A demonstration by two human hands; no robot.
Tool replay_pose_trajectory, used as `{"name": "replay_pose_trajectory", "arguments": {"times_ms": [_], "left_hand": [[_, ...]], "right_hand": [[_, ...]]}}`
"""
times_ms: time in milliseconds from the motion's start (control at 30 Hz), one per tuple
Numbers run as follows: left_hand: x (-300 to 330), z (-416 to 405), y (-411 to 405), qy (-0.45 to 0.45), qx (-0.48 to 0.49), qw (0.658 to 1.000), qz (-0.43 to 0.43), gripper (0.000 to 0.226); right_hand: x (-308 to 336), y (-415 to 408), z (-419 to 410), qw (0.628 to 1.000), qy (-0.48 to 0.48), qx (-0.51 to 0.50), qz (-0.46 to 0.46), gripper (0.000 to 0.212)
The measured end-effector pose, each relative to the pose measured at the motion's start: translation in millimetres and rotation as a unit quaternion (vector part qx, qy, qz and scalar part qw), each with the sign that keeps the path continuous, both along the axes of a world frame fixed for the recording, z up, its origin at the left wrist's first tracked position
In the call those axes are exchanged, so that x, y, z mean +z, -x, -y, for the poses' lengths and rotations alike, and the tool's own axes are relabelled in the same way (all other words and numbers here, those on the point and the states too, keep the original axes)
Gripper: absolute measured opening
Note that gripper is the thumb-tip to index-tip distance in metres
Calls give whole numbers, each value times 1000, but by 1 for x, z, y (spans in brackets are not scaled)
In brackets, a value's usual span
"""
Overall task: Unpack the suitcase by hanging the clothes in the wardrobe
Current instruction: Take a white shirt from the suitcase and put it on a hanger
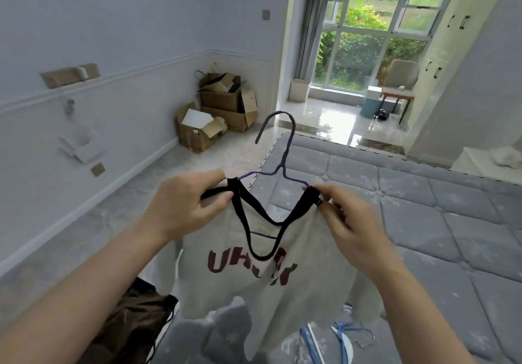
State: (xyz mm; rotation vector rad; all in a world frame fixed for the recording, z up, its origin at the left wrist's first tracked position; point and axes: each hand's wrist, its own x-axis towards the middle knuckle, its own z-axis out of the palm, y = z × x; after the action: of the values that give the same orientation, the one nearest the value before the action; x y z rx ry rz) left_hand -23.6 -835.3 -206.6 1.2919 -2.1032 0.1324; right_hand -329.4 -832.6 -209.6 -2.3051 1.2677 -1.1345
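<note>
I hold up a light grey top (254, 287) with black straps and dark red letters, hung on a purple wire hanger (285, 148) whose hook points up and left. My left hand (186, 202) grips the left black strap at the hanger's left shoulder. At the hanger's right end, my right hand (350, 222) pinches the right strap and the cloth. The top hangs down over the near edge of the bed (423, 222). At the bottom left lies dark brown cloth (132, 324). White wardrobe doors (457, 52) with dark handles stand at the right, shut.
Open cardboard boxes (220, 109) are piled against the left wall. A glass door (372, 27) faces a garden, with a chair (399, 86) and a teal bin (371, 107) near it. A white nightstand (485, 163) is beside the bed. Blue and white cloth (341, 338) lies on the mattress.
</note>
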Motion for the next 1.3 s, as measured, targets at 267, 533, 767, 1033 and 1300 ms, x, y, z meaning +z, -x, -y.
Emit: {"name": "replay_pose_trajectory", "arguments": {"times_ms": [267,533,767,1033,1300], "left_hand": [[-24,-79,17,24,188,982,-17,45],[-26,-214,-11,-9,373,927,-45,55],[-10,-352,-32,-21,475,880,-17,29],[-9,-513,-46,-15,603,797,-37,34],[0,-634,-49,53,743,668,11,27]], "right_hand": [[-7,7,4,977,-75,176,97,30],[-17,-61,-24,962,-56,255,85,13],[-18,-147,-101,923,-73,377,33,21],[-8,-238,-232,859,-129,496,11,12],[12,-311,-350,783,-158,602,1,25]]}}
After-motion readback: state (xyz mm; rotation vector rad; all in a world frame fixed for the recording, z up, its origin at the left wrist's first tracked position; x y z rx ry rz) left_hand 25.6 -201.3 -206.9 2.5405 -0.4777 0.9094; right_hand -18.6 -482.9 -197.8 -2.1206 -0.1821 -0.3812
